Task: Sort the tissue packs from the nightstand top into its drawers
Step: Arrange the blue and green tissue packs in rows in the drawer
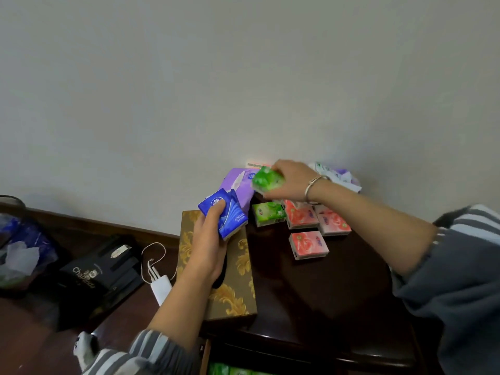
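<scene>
Nearest us, our striped grey sleeves [140, 355] framed the bottom of the view. Between them a drawer [206, 355] of the nightstand [324, 293] stood pulled out, with green packs [230, 370] lying inside.

Our left hand [208, 247] curled round a blue pack [227, 215], holding it above a gold-patterned tissue box [232, 293] at the left edge of the nightstand top. We judged it was kept in hand so two packs could go down in one trip.

Our right hand [289, 182], with a silver bracelet [311, 188] at the wrist, reached to the back near the wall and gripped a green pack [267, 180]. That pack was blurred and seemed lifted off the dark wood.

In front of it a second green pack [269, 213] lay flat beside three pink packs [308, 244] grouped together. A larger purple pack [239, 185] leaned behind the blue one, and a crumpled wrapper [338, 174] sat against the wall at the far right.

The green pack in our grip likely belonged with those in the drawer. The pink packs were not yet sorted.

On the floor to the left lay a black bag [94, 274] and a white charger [161, 286] with its cord.
</scene>
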